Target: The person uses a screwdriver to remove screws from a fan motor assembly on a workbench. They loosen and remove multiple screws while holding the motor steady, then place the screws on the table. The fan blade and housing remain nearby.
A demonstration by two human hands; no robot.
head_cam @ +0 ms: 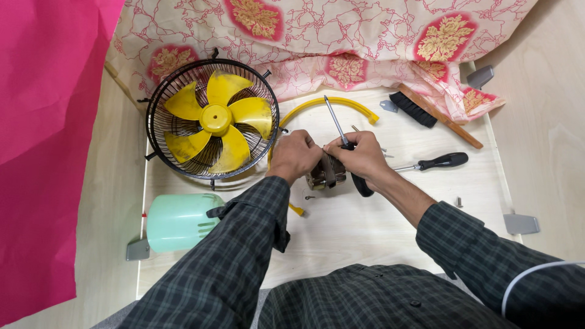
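My left hand (295, 155) grips one side of a small brown fan motor (326, 173) resting on the pale table top (365, 231). My right hand (361, 153) touches the motor's other side and holds a black-handled screwdriver (341, 133), whose metal shaft points up and away from me. Both forearms wear dark checked sleeves. The hands hide most of the motor.
A black wire fan guard (159, 106) with a yellow blade (216, 119) lies at the left. A mint-green plastic cover (180, 220) sits below it. A yellow curved ring (332, 103), a brush (426, 113), a second screwdriver (436, 162) and loose screws (458, 201) lie around. Patterned cloth (341, 36) covers the back.
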